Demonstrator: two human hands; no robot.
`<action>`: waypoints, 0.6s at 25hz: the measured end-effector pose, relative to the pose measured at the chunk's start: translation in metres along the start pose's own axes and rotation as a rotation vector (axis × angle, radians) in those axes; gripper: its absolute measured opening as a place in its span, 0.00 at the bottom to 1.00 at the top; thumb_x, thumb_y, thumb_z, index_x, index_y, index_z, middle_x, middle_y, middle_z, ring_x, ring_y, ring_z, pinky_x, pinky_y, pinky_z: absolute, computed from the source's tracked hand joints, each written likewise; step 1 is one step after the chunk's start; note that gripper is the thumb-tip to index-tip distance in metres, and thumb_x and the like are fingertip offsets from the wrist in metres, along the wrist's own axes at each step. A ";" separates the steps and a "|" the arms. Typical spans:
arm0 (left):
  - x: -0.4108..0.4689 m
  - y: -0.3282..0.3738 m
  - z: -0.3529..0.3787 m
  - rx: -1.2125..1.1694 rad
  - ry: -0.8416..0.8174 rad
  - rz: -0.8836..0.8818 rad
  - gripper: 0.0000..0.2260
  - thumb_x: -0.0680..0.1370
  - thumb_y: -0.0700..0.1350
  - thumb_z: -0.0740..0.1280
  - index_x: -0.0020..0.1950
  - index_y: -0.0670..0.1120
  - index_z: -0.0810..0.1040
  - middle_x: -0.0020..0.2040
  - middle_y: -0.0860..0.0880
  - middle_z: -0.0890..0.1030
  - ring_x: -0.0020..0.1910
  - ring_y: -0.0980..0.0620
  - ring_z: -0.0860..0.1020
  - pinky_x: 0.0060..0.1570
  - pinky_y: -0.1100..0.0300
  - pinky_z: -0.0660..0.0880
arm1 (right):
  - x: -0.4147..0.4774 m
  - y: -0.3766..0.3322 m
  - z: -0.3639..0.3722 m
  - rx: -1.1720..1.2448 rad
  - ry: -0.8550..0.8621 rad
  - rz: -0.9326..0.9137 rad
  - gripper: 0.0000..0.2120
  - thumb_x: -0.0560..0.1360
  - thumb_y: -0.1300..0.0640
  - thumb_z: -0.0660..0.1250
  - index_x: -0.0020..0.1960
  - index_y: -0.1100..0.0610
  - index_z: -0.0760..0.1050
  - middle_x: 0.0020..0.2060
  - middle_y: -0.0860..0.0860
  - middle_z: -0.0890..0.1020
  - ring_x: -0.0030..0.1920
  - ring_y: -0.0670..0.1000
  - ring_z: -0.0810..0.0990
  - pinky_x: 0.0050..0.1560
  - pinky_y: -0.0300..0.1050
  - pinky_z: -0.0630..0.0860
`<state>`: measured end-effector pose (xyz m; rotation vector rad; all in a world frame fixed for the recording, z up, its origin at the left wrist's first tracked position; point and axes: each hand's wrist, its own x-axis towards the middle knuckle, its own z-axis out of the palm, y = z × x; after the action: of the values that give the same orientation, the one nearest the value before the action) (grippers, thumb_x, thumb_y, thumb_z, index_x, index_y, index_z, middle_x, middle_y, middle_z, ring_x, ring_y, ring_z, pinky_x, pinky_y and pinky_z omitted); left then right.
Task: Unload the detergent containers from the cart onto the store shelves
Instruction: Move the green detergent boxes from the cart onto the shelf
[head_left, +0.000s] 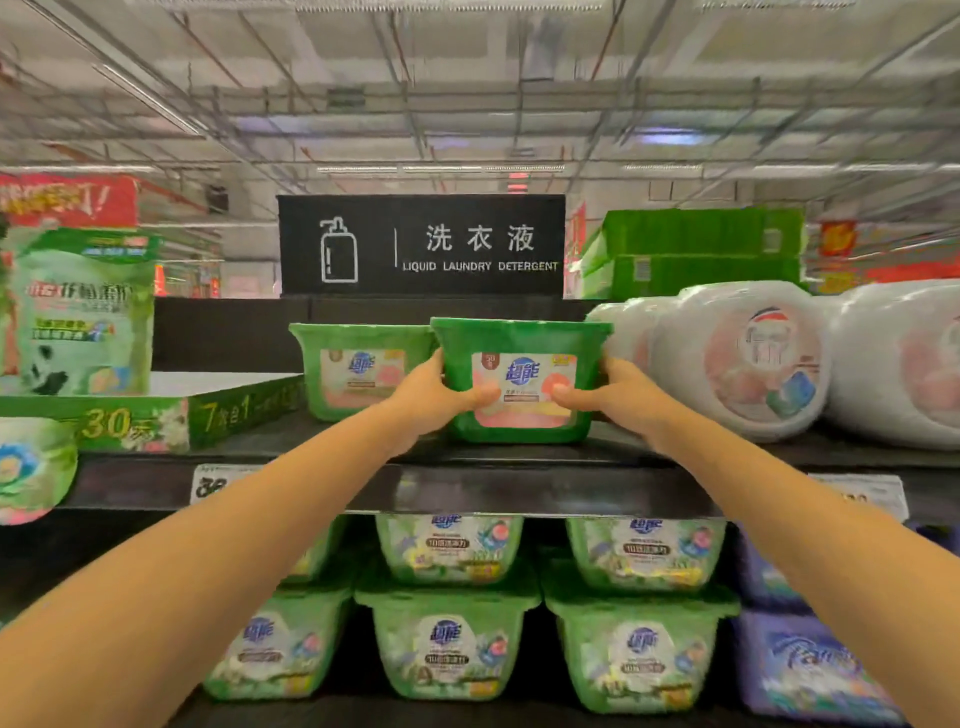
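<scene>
Store aisle: two bare hands hold a green tub at the front edge of the top shelf.
Up top, the long black metal top shelf (519, 488) carries fat white plastic-wrapped packs (737, 358) toward its right end and a green plastic tub with a pink label (519, 379) near the middle, close to its front edge. Another green tub (358, 369) sits just left of it, further back. The held tub could tip off the front edge if let go too soon, or bump the white packs, which are very close. The left hand (431, 400) grips its left side and the right hand (618, 395) its right side, so the tub is clamped between them. Both thumbs lie on the front label. The other fingers are hidden behind it.
</scene>
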<state>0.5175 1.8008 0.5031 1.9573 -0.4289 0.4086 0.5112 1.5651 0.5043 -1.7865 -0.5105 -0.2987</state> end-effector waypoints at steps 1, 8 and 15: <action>0.008 -0.005 0.002 -0.007 -0.002 -0.002 0.21 0.72 0.47 0.75 0.61 0.51 0.72 0.46 0.60 0.77 0.45 0.62 0.76 0.38 0.77 0.70 | 0.007 0.005 0.000 -0.020 0.021 -0.003 0.22 0.71 0.62 0.74 0.64 0.60 0.75 0.53 0.51 0.83 0.46 0.42 0.83 0.45 0.33 0.79; 0.049 -0.025 0.013 0.015 -0.053 -0.033 0.26 0.73 0.51 0.74 0.68 0.52 0.69 0.55 0.55 0.77 0.53 0.53 0.75 0.50 0.57 0.74 | 0.044 0.021 -0.010 -0.219 0.038 0.070 0.25 0.69 0.56 0.76 0.64 0.57 0.74 0.57 0.52 0.82 0.58 0.54 0.80 0.61 0.54 0.76; 0.072 -0.034 0.018 0.196 0.039 -0.076 0.34 0.68 0.57 0.77 0.68 0.48 0.67 0.62 0.49 0.77 0.55 0.48 0.77 0.57 0.50 0.77 | 0.067 0.037 -0.012 -0.354 0.117 0.065 0.25 0.68 0.54 0.78 0.61 0.56 0.73 0.56 0.52 0.81 0.53 0.49 0.79 0.57 0.45 0.77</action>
<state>0.5983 1.7893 0.5022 2.1444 -0.2973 0.4524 0.5885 1.5582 0.5073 -2.1086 -0.3290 -0.4682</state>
